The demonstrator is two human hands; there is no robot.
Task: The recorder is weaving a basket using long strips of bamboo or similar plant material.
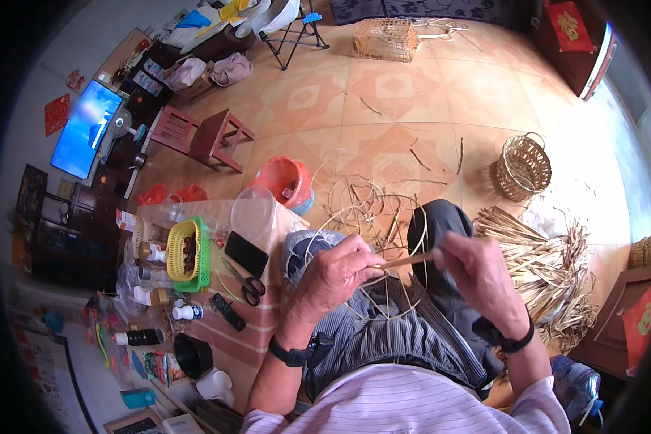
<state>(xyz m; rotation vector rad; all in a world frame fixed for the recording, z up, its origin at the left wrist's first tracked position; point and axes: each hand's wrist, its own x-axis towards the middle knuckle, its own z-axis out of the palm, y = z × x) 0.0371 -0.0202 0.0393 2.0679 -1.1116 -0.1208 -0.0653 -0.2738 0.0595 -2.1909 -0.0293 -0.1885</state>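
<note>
My left hand (334, 273) and my right hand (476, 269) are raised over my lap, and both pinch the same flat bamboo strip (405, 260) that runs between them. Thin pale bamboo strands (362, 210) loop and coil around my knees and over my dark trousers (441, 231). A black watch sits on my left wrist and a black band on my right wrist. The strip's ends are hidden inside my fingers.
At my left stands a low table (267, 239) with scissors (247, 283), a dark phone (246, 253), a yellow-green basket (188, 253) and several bottles. A pile of split bamboo (550, 267) lies at my right. Farther off: woven basket (524, 168), orange bucket (286, 181), red stool (206, 137).
</note>
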